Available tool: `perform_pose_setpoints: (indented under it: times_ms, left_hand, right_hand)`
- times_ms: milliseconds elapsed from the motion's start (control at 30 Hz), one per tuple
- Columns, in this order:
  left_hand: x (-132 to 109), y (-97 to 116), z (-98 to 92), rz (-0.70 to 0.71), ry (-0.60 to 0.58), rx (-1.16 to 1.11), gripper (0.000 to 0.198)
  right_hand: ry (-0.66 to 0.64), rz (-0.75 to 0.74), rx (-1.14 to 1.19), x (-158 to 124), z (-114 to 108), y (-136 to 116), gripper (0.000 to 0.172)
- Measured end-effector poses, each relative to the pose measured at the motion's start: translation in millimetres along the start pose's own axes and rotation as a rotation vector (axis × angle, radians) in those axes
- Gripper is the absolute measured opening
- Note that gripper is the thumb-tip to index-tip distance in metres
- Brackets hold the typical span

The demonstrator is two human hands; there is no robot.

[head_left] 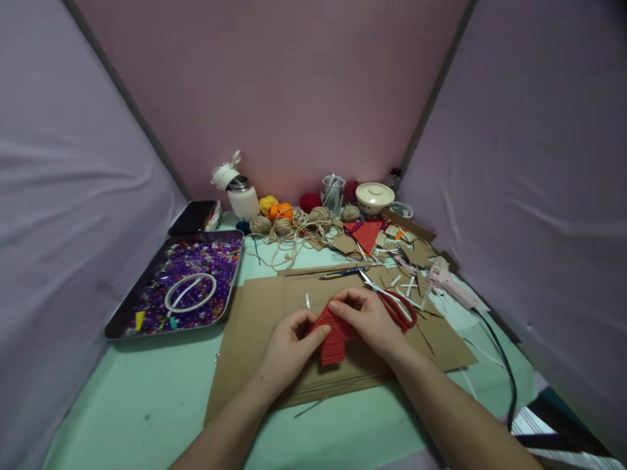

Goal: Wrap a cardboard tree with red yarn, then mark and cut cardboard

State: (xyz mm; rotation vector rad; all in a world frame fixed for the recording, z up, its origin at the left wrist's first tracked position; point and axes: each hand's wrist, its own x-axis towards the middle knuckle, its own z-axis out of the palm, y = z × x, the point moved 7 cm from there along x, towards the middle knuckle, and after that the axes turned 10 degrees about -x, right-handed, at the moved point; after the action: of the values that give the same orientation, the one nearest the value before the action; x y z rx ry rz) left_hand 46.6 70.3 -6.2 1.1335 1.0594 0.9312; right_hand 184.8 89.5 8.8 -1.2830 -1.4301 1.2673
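Observation:
Both hands grip a red yarn-wrapped piece point(333, 346) with a bent outline, held low over the cardboard sheets point(255, 326). My left hand point(294, 346) pinches its left edge between thumb and fingers. From the upper right, my right hand point(365, 316) pinches the same piece and covers part of it. Just beyond my right hand lie scissors with red handles point(404, 313), their blades apart and pointing up-left. A pen point(343, 273) rests on the cardboard farther back, and a small white strip point(307, 301) lies behind the red piece.
On the left stands a metal tray point(171, 334) of purple beads, with a white hoop point(191, 311) on top. A pink glue gun point(448, 284) with a black cord lies right. Twine balls point(283, 226), a white jar point(243, 201), a lidded bowl point(375, 198) and cardboard scraps point(418, 254) crowd the back.

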Motion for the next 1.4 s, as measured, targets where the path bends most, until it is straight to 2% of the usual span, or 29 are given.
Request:
perform_pose_setpoints:
  times_ms: [167, 267, 500, 633, 800, 867, 1000, 1167, 1233, 1400]
  left_hand:
    - [-1, 3, 1.2, -0.002, 0.007, -0.038, 0.023]
    - [0, 4, -2.7, 0.019, 0.036, 0.016, 0.022]
    - [0, 2, 0.4, 0.038, 0.005, 0.087, 0.024]
    - [0, 3, -1.1, 0.037, 0.028, 0.072, 0.025]
    - [2, 8, -13.7, 0.065, 0.152, -0.020, 0.023]
    - [3, 8, -16.5, 0.056, 0.183, -0.080, 0.023]
    - [5, 6, -15.4, 0.039, 0.173, -0.183, 0.030]
    - [6, 5, -25.3, 0.100, 0.262, -0.176, 0.025]
    - [6, 4, -28.6, 0.108, 0.292, -0.185, 0.025]
    - [10, -2, -24.4, 0.056, 0.240, -0.301, 0.030]
  right_hand:
    - [0.003, 0.041, 0.036, -4, 5, 4, 0.022]
    - [-0.010, 0.055, 0.053, -4, 9, 5, 0.022]
    - [-0.019, 0.037, -0.011, -4, 9, 4, 0.020]
    - [-0.026, 0.026, 0.006, -4, 8, 4, 0.022]
    - [-0.115, 0.040, 0.075, -4, 17, 6, 0.026]
    - [-0.099, 0.040, 0.047, -3, 16, 8, 0.022]
    - [-0.015, 0.031, 0.039, -1, 9, 9, 0.020]
    - [-0.088, 0.046, 0.082, -1, 15, 12, 0.025]
    - [-0.077, 0.055, 0.061, -2, 15, 12, 0.023]
    - [-0.018, 0.037, 0.015, -2, 12, 9, 0.025]
